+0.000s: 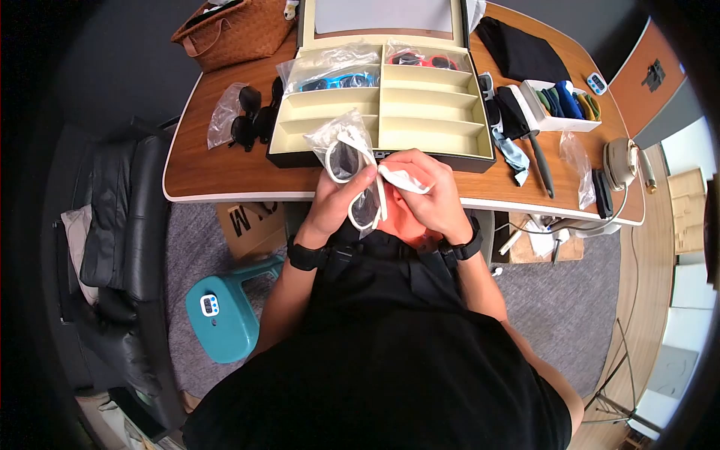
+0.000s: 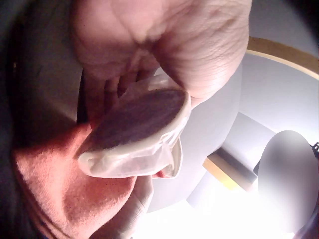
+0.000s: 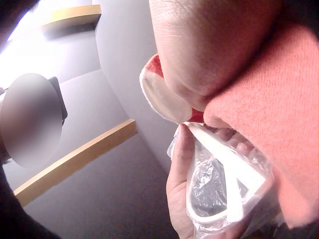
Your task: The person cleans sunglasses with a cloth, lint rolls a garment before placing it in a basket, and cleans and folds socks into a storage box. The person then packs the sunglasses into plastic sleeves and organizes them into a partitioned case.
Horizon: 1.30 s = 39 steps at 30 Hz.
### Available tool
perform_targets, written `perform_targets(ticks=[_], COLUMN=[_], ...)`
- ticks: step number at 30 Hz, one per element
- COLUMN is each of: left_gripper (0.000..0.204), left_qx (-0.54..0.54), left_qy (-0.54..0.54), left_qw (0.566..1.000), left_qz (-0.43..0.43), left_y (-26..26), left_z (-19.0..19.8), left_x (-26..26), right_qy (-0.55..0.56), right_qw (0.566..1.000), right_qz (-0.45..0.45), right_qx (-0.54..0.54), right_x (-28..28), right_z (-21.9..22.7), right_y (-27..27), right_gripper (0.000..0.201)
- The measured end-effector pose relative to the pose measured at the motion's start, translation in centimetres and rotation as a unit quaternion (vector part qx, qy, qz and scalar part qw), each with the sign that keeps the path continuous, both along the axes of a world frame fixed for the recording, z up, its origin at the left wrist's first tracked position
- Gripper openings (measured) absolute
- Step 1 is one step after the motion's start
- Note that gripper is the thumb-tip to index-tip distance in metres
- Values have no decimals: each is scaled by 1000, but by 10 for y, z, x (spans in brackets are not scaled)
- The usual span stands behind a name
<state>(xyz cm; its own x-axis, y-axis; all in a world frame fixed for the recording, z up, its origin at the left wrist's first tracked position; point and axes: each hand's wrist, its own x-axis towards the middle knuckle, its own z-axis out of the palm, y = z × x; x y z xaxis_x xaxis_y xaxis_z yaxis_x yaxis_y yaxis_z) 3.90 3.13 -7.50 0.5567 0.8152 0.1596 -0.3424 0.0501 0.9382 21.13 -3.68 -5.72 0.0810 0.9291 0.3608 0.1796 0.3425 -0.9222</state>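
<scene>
Black shirt fabric (image 1: 390, 375) fills the foreground, a gray rug (image 1: 555, 300) lies below, and a black sofa (image 1: 146, 225) stands at the left. Ahead, a wooden table (image 1: 187, 165) bears a compartment case (image 1: 300, 159) by its near edge. Around that edge, the left hand (image 1: 330, 206) grips white sunglasses (image 1: 345, 163) in a clear bag (image 1: 322, 139); the right hand (image 1: 444, 199) grips coral cloth (image 1: 399, 217). The sunglasses look light and fairly stiff, their lenses easily scratched, and loose plastic probably makes them slippery. Frame corners seem the surest hold, clear of the lenses. The cloth looks soft and limp, best pinched in a gathered fold.
</scene>
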Motion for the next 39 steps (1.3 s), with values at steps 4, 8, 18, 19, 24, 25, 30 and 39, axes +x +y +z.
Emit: perform_targets(ticks=[4,8,18,19,24,25,30,39], left_gripper=[10,10,10,10,10,10,9,9], left_qx=[-5,-1,-2,-5,-2,2,-1,1], left_qy=[6,1,10,11,9,9,9,10], left_qw=[1000,1000,1000,1000,1000,1000,1000,1000], left_qz=[-6,-3,1,4,3,5,4,0], left_y=[0,-1,-3,-3,-2,-2,-3,-2], left_z=[1,1,6,6,4,4,7,4], left_x=[-1,0,1,1,1,1,1,0], right_qy=[-2,5,6,4,-1,-2,0,-1], right_qw=[1000,1000,1000,1000,1000,1000,1000,1000], right_qz=[0,3,5,4,4,3,3,2], right_qx=[-9,-18,-9,-7,0,-2,-8,-8], right_x=[-1,-1,-1,-1,-1,-1,-2,-1], right_z=[2,4,4,4,6,6,8,6], right_y=[-1,-2,-2,-2,-2,-2,-3,-3], right_gripper=[20,19,19,19,19,19,18,17])
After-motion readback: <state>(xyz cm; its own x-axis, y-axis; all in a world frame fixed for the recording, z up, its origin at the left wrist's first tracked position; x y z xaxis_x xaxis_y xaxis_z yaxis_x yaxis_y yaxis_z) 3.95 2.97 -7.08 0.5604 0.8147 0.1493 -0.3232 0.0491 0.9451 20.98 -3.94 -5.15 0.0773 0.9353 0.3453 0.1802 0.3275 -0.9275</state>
